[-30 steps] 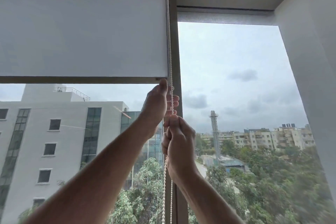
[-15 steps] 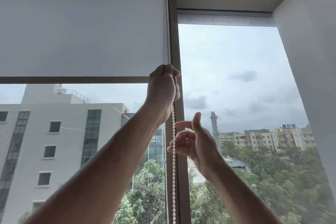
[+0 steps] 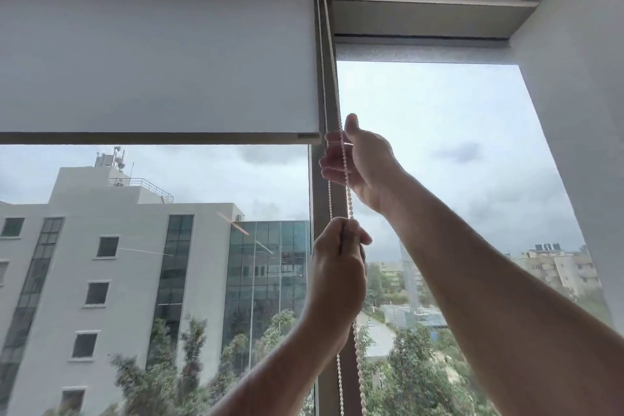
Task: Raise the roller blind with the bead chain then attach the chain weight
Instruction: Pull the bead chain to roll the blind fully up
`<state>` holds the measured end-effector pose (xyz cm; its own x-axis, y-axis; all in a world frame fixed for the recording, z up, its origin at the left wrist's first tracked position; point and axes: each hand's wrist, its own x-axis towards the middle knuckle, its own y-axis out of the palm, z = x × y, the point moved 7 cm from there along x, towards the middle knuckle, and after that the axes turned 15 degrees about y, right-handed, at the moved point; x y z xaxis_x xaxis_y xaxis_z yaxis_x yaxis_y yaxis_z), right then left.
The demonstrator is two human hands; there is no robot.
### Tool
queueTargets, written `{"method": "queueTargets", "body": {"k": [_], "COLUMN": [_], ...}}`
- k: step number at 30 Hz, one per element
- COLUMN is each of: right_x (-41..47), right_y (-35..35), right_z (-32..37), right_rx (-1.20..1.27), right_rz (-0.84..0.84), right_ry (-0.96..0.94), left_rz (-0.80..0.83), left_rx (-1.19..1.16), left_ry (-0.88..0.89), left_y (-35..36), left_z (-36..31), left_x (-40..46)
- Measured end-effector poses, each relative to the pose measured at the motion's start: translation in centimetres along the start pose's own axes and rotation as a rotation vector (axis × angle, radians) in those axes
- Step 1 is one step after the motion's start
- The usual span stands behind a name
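Note:
The white roller blind (image 3: 152, 61) covers the top of the left window pane, and its bottom bar (image 3: 152, 138) hangs level. The white bead chain (image 3: 358, 361) drops in two strands along the window's centre post. My left hand (image 3: 337, 267) grips the chain in a fist, below the bar. Just above it, my right hand (image 3: 363, 162) is held up with thumb raised and fingers loosely spread behind the chain, at the height of the bar's end. No chain weight is in view.
A grey centre post (image 3: 319, 186) separates the two panes. The right pane's blind (image 3: 422, 52) is rolled almost fully up. A white wall (image 3: 574, 111) closes the right side. Buildings and trees lie outside the glass.
My left hand has come down from the bar's height, still gripping the chain. My right hand has risen from below the left hand to above it, fingers open.

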<state>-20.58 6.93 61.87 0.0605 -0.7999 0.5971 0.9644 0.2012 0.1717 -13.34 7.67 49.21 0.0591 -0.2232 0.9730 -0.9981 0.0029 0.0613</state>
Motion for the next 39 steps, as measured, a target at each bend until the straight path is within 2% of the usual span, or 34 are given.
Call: {"method": "queueTargets", "body": {"k": [3, 7, 11, 15, 21, 25, 29, 31, 36, 39], "right_x": [0.7, 0.1, -1.2, -2.8, -4.5, -5.0, -5.1, -5.1, -4.2, -3.7], "right_y": [1.1, 1.1, 1.1, 0.8, 1.1, 1.1, 0.7, 0.5, -1.4, -3.4], "right_z": [0.7, 1.7, 1.8, 0.7, -2.8, -5.8, -7.5, -7.5, -7.9, -7.5], "right_rx": [-0.021, -0.142, -0.209, -0.245, -0.232, -0.246, -0.236, -0.256, -0.343, -0.282], "right_rz": [-0.144, -0.264, -0.288, -0.289, -0.242, -0.186, -0.147, -0.113, -0.003, -0.033], "right_ry": [-0.040, -0.277, -0.379, -0.462, -0.533, -0.505, -0.454, -0.442, -0.298, -0.146], "left_rz": [0.014, 0.077, 0.214, 0.142, 0.136, 0.063, -0.020, -0.086, -0.141, -0.163], "left_rx": [0.059, 0.169, 0.268, 0.280, 0.396, 0.256, -0.117, -0.227, -0.093, -0.060], "left_ry": [0.033, 0.099, 0.080, 0.004, 0.153, 0.129, -0.061, -0.140, -0.034, -0.018], "left_y": [-0.4, -2.3, -3.8, -5.6, -4.4, -3.3, -1.3, -0.6, -1.1, -1.7], "left_z": [0.1, 0.6, 1.0, 1.7, -1.6, -4.0, -3.4, -2.8, -2.9, -3.0], "left_x": [-0.1, 0.8, 2.0, 4.1, 8.8, 11.7, 13.3, 13.2, 12.5, 12.3]}}
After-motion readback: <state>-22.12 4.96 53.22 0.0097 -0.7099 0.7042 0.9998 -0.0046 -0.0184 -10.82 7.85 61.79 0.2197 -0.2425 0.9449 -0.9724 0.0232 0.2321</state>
